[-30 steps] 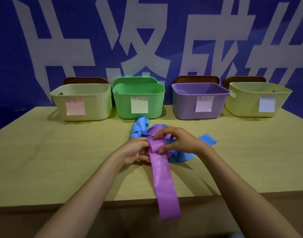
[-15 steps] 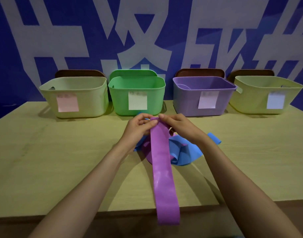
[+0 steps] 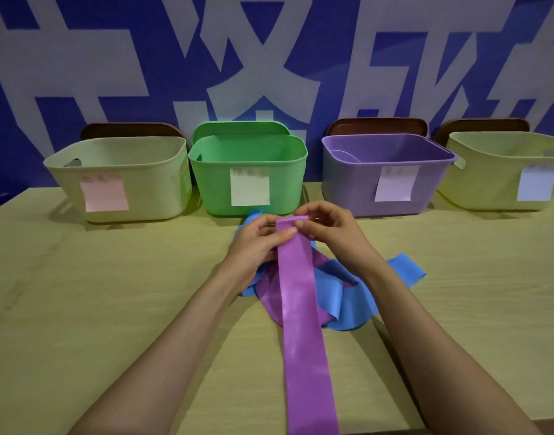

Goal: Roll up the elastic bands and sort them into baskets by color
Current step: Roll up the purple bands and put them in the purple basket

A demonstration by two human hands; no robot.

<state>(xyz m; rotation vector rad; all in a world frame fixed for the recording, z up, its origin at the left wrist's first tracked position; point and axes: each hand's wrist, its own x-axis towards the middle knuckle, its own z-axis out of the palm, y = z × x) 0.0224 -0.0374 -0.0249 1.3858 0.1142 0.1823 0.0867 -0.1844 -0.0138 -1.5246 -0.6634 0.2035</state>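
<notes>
A: Status of the hands in that frame?

B: Both were on the purple band (image 3: 303,324). Left hand (image 3: 256,243) and right hand (image 3: 329,233) each had a pinch grip on its top end, just above frame centre, thumbs on the near face. The end looked folded over between the fingertips, no real roll.

A: Rest of the band?

B: It ran flat and straight down to the bottom edge of the frame, crossing the tabletop (image 3: 112,293). It lay over a crumpled blue band (image 3: 347,296) at centre. There was more purple under it there; couldn't tell if it was the same band.

A: Baskets?

B: Four in a row across the upper half, against the blue banner (image 3: 81,58). Left to right: pale yellow basket (image 3: 144,171), green basket (image 3: 213,183), purple basket (image 3: 347,183), second yellow basket (image 3: 482,183) at the right edge. Each had a paper note on the front, text unreadable. The hands were just in front of the gap between green and purple, touching neither.
</notes>
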